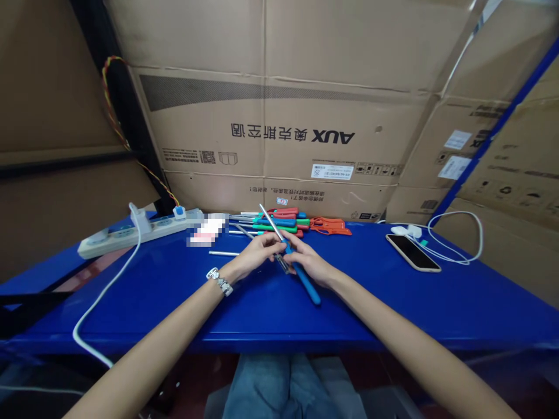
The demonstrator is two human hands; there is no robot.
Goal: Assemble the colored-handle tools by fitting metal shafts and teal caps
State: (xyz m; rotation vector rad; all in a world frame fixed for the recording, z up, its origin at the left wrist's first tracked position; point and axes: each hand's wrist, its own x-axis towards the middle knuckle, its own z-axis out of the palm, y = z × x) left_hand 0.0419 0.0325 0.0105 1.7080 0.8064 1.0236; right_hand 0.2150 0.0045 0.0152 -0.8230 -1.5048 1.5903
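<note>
A blue-handled tool with a slim metal tube (308, 283) is held at an angle over the table, its tube pointing away to the upper left. My right hand (317, 266) is closed around the blue handle near where the tube begins. Close against it, my left hand (255, 255) has its fingers pinched at the same spot. A small dark, partly shiny piece (282, 264) shows between the hands; which hand grips it is unclear. Just behind lies a pile of similar tools with red, green and blue handles (279, 222). Flat orange handle pieces (331, 226) lie beside the pile.
A loose metal tube (222, 253) lies left of my hands on the blue table (183, 314). A power strip (126, 235) with a white cable stands at the left. To the right are a phone (413, 252) and a coiled white charging cable (478, 233). Cardboard (288, 99) walls the back.
</note>
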